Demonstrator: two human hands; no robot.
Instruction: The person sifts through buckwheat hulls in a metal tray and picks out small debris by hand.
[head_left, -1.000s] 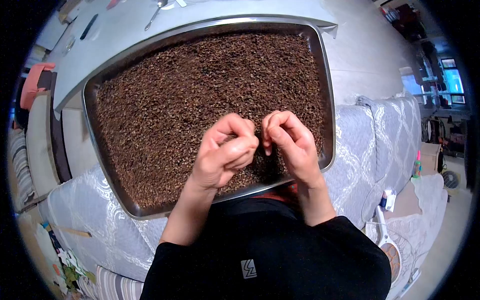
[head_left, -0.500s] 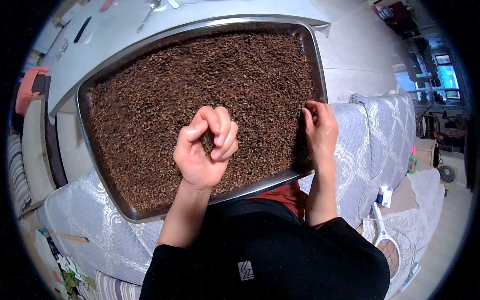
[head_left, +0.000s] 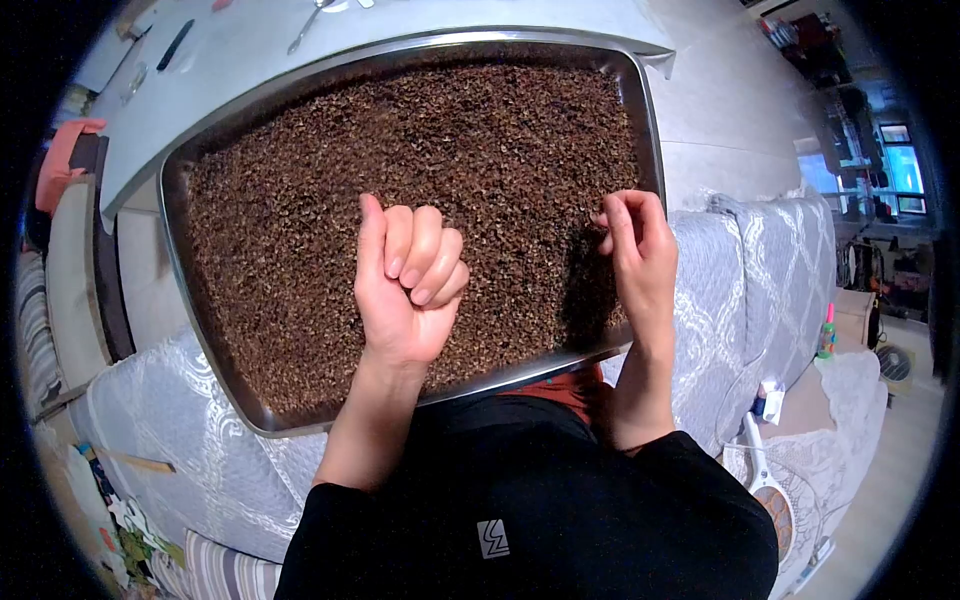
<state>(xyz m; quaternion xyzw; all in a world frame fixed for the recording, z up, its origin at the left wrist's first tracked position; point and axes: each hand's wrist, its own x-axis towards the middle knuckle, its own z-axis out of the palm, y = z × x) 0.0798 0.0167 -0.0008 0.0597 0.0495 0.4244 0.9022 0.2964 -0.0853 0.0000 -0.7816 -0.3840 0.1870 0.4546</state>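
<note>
A large metal tray (head_left: 655, 130) holds a wide layer of small dark brown dried pieces (head_left: 420, 140), too small to name. Over its lower middle my left hand (head_left: 410, 285) is turned palm up, its fingers curled in to the palm and the thumb stretched out. Whatever those fingers may enclose is hidden. At the tray's right side my right hand (head_left: 640, 245) hovers above the pieces, fingers bent and thumb close to them. Any piece between its fingertips is too small to make out.
The tray's far part rests by a table with a pale cover (head_left: 240, 70), where a spoon (head_left: 308, 28) and a dark slim object (head_left: 175, 45) lie. A grey patterned sofa cover (head_left: 710, 300) spreads on both sides. An electric swatter (head_left: 765, 480) lies at lower right.
My left hand's thumb has straightened away from the fingers, which have curled tighter to the palm. My right hand has risen slightly and turned. The view has shifted a little.
</note>
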